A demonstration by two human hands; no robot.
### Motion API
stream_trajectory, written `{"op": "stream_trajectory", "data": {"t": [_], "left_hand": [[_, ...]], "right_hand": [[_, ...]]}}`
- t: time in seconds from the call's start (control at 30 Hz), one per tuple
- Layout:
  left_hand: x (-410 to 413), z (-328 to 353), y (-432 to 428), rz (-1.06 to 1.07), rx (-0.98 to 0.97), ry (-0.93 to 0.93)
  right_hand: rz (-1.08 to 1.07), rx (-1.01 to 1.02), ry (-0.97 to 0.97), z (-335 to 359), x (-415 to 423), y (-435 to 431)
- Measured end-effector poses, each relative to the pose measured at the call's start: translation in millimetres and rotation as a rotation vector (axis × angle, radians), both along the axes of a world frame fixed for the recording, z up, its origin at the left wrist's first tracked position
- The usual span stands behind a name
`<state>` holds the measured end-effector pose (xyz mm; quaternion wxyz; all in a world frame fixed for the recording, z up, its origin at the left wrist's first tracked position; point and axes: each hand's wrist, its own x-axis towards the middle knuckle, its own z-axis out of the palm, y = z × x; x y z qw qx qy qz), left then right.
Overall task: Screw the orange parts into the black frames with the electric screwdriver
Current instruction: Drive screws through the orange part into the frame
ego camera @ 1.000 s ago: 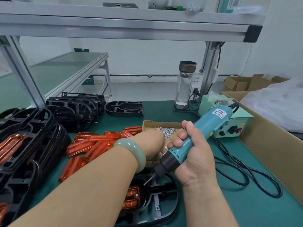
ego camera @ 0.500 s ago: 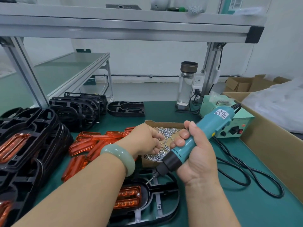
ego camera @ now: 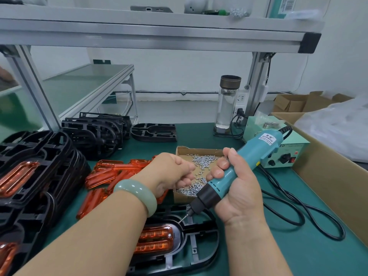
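- The right hand (ego camera: 239, 192) is wrapped round the barrel of a teal electric screwdriver (ego camera: 253, 160) with a black collar, holding it tilted with the bit end down and to the left.
- The bit tip is at the near black plastic frame (ego camera: 201, 234), close to the right end of the ribbed orange translucent part (ego camera: 154, 239) seated in it. Whether the tip touches cannot be told.
- The left hand (ego camera: 169, 174), with a pale green bangle (ego camera: 137, 194) on its wrist, reaches into a shallow cardboard box (ego camera: 199, 151). Its fingers are curled down among small silver screws (ego camera: 201, 160), and whether it holds 1 cannot be told.
- The near frame lies flat on the green table (ego camera: 298, 251), just in front of the cardboard box.
- Loose orange parts (ego camera: 115, 170) are heaped left of the box, partly under the left forearm.
- Stacks of black frames (ego camera: 39, 162) stand at the far left, some with orange parts fitted, and 1 single frame (ego camera: 154, 132) lies flat behind.
- A teal power unit (ego camera: 282, 154), a clear glass bottle (ego camera: 228, 104) and a looped black cable (ego camera: 295, 224) sit on the right.
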<state>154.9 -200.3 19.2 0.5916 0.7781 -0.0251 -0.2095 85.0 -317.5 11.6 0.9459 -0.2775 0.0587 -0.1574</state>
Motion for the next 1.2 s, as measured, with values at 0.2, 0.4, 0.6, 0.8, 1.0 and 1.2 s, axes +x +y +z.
{"op": "stream_trajectory", "data": {"t": [0.2,0.4,0.6,0.8,1.0,1.2], "left_hand": [[-2.4,7.8,6.3,-0.058,-0.157,0.138],[-3.7,7.0,3.3,-0.030,-0.190,0.137],[-7.1,4.4,8.9,0.037,-0.459,0.206],[-26.3,2.3,24.3,0.126,-0.599,0.170],[-56.8,-8.5,51.7,0.266,-0.634,0.067],[-81.0,-21.0,72.6,0.390,-0.622,-0.075]], "right_hand": [[0.002,0.001,0.004,-0.2,0.5,0.8],[-0.003,-0.006,0.004,0.4,0.2,0.6],[-0.005,0.008,0.006,1.0,-0.6,0.2],[-0.016,0.012,0.009,1.0,-0.3,2.8],[-0.023,0.066,0.026,0.7,-0.1,9.0],[-0.032,0.097,0.052,-1.4,-1.3,12.9]]}}
